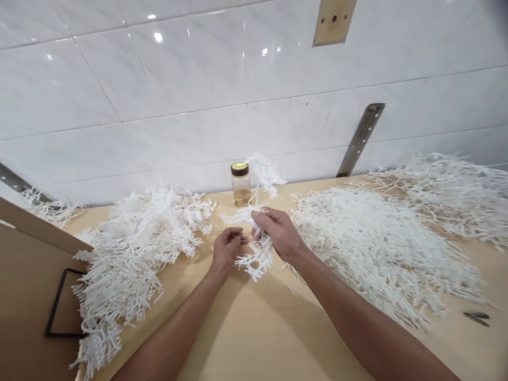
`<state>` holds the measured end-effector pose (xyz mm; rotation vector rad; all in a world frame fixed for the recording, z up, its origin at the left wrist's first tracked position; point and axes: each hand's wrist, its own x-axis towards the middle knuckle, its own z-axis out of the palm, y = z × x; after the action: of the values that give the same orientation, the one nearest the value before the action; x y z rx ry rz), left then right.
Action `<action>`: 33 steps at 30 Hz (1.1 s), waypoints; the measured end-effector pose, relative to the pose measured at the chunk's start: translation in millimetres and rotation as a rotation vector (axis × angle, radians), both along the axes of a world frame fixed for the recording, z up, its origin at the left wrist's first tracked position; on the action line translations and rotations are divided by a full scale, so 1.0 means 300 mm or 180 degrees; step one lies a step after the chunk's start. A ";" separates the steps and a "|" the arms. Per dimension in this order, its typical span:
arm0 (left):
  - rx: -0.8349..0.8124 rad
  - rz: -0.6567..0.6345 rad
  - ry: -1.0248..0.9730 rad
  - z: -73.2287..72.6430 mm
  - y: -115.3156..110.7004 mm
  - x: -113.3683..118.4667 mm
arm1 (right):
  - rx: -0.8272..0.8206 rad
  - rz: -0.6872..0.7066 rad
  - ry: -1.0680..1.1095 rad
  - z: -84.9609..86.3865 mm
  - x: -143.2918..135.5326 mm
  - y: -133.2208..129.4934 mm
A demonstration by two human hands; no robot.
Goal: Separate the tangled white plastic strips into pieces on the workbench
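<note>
My right hand [278, 231] is closed around a white branching piece [256, 259], whose lacy twigs stick out above and below the fingers. Just left of it, my left hand [229, 244] has its thumb and fingers pinched together; whether something thin is between them is too small to tell. A large heap of white branching pieces [146, 238] lies to the left of my hands. On the right spreads a wide pile of thin white twigs [369, 238], close to my right forearm.
A clear jar [241, 185] with a dark and yellow lid stands behind my hands near the tiled wall [178, 143]. More white branches [468, 190] lie far right. Small dark scissors or snips [477, 317] rest at right. A cardboard box [35, 296] stands at left.
</note>
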<state>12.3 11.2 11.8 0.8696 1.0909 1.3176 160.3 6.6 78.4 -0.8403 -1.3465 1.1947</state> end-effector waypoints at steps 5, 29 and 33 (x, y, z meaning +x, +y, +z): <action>-0.0180 -0.0305 -0.0115 0.022 0.006 -0.013 | 0.0453 -0.0847 -0.1898 -0.088 0.001 -0.006; -0.0188 -0.0836 0.0129 0.018 -0.071 0.012 | 0.1098 -0.0473 -0.2170 -0.226 0.053 -0.177; -0.0199 -0.0746 -0.0025 0.022 -0.071 -0.003 | 0.0915 -0.0565 -0.1628 -0.233 0.058 -0.186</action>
<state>11.6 -10.0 18.5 0.9150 0.9865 1.0865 177.6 -49.1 8.5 -1.0704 -1.7612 0.6440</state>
